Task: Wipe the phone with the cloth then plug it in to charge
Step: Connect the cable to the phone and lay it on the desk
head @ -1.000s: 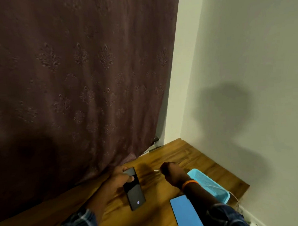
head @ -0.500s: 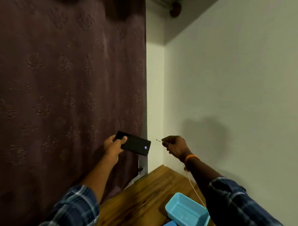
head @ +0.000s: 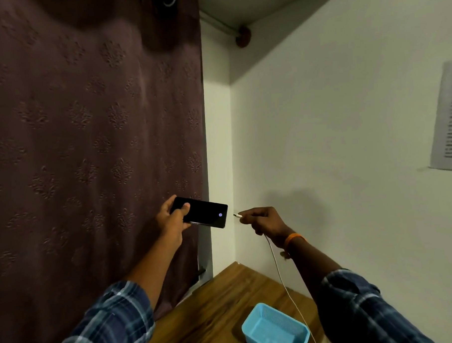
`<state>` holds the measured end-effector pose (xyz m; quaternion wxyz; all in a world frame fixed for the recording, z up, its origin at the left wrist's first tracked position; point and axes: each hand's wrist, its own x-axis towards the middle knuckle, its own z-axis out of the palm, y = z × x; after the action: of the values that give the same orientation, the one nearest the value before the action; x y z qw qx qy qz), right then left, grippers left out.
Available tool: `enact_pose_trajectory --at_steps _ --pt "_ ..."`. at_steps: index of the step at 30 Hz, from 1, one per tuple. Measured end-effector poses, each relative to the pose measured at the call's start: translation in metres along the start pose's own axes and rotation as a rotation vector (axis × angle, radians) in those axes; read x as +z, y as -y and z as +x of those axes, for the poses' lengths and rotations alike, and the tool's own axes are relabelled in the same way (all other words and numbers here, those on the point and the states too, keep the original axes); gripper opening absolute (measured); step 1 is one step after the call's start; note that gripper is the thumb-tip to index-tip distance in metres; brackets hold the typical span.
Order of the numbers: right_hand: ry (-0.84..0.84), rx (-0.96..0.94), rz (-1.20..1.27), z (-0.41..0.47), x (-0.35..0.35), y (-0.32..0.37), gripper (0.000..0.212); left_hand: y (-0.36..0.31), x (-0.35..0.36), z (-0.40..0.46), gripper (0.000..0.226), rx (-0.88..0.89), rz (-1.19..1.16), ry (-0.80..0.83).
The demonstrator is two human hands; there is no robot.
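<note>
Black phone [head: 201, 212] and white charging plug [head: 237, 215] held apart.
Left hand [head: 173, 217] grips the phone's far end; right hand [head: 263, 219] pinches the plug just beside its free end.

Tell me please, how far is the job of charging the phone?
Done: nothing shows whether it was wiped. In hand: the left hand holds the flat black phone level; the right hand aims the thin white cable's plug at its end. Left: a gap remains, so push it in.

Open air between phone [head: 204, 212] and plug [head: 237, 215], curtain [head: 88, 138] behind; wall [head: 335, 153] rightward
</note>
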<state>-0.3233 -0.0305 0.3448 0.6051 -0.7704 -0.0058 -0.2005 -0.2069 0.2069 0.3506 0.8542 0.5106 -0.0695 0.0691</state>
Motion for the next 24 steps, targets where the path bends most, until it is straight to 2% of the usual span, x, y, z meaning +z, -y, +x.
enact_pose_trajectory --at_steps 10,24 --pt "-0.021 -0.028 -0.118 0.003 -0.014 -0.023 0.022 0.026 0.014 -0.002 0.054 -0.023 -0.014 0.024" --pt "0.039 0.009 -0.099 0.000 -0.014 -0.031 0.017 0.042 0.025 -0.010 0.056 -0.019 -0.039 0.094"
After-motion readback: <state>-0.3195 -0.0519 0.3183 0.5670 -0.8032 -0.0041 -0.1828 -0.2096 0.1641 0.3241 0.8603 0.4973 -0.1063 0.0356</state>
